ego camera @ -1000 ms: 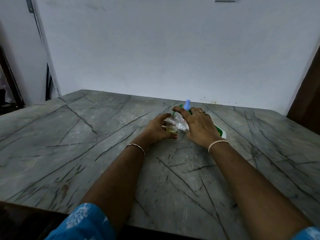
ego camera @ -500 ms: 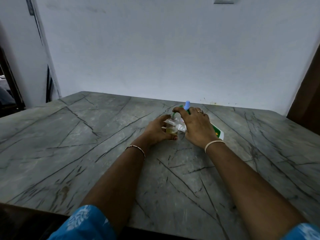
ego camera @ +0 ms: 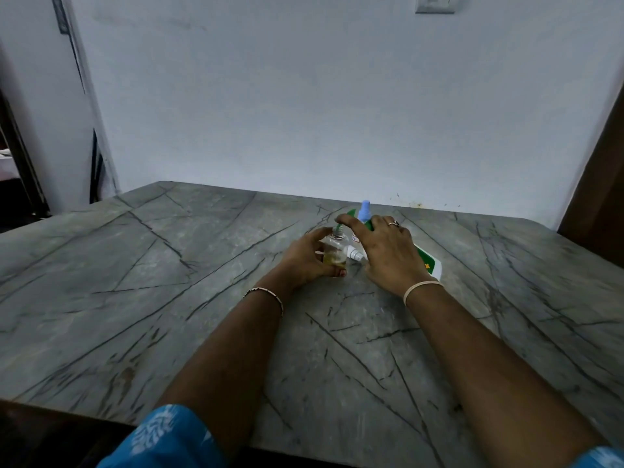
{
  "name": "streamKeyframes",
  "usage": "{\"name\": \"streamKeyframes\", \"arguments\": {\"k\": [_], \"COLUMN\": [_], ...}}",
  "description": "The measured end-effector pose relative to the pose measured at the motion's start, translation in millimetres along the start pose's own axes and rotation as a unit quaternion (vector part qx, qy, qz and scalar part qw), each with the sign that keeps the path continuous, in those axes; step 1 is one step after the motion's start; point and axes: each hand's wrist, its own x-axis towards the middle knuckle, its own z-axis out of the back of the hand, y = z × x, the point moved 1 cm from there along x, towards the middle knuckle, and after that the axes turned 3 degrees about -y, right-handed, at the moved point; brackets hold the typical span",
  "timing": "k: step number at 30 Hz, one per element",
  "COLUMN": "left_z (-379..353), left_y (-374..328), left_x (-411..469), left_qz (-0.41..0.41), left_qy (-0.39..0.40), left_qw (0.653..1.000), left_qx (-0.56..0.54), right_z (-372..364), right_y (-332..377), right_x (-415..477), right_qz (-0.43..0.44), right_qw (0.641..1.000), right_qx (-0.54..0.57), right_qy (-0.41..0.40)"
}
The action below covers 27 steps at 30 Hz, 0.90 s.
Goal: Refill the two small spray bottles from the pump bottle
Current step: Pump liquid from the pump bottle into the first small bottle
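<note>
A small clear spray bottle (ego camera: 334, 251) with yellowish liquid at its bottom stands upright on the grey stone table (ego camera: 169, 298). My left hand (ego camera: 304, 261) grips its body. My right hand (ego camera: 385, 251) reaches over it and its fingertips pinch the small green top at the bottle's neck. Behind my right hand stands a second small bottle with a light blue cap (ego camera: 364, 211). A green and white pump bottle (ego camera: 427, 263) lies on its side under and behind my right hand, mostly hidden; its white nozzle shows beside the clear bottle.
A white wall runs just behind the table's far edge. A dark wooden panel (ego camera: 601, 184) stands at the right, and a dark doorway opens at the far left. The table's near edge runs below my forearms.
Both hands have stayed on the clear bottle. My right fingertips have shifted slightly at the bottle's top. The view has tilted up a little.
</note>
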Motion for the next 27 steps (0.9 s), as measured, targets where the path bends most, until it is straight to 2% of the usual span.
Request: {"name": "streamKeyframes", "arguments": {"k": [27], "left_z": [-1.1], "left_y": [1.7], "left_x": [-1.1], "left_qz": [-0.002], "left_qy": [-0.003], "left_qw": [0.999], "left_qx": [-0.035], "right_z": [-0.4], "right_y": [6.0], "right_x": [2.1], "right_qz": [-0.008], "right_qw": [1.0], "right_qx": [0.021], "right_qy": [-0.02]}}
